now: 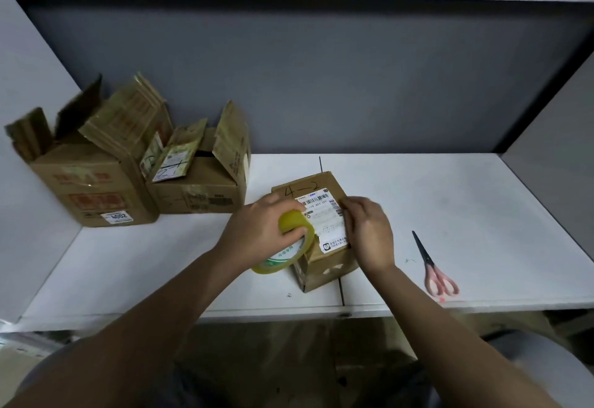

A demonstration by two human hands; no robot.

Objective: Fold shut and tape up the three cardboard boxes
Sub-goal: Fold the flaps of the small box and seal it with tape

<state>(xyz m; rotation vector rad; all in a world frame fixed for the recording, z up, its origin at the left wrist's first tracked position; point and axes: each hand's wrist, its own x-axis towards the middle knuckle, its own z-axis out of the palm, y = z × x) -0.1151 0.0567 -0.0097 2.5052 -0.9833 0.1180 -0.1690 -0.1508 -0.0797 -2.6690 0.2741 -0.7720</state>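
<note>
Cardboard boxes number three on the white table [482, 214]. One small box [316, 237], flaps folded shut and bearing a white shipping label [324, 221] and the handwritten mark "4—2", sits at the centre of the frame. The person's left hand [257, 231] grips a yellowish roll of tape [289, 243] against that box's left edge, fingers curled round the roll. The right hand [368, 231] rests on the box's right side, fingers bent over the top edge, pressing there. Two larger boxes stand touching each other at the left of the frame, flaps standing open: a tall box [93, 182] and a lower box [199, 189]. Pink-handled scissors [434, 266] lie closed at the right.
</note>
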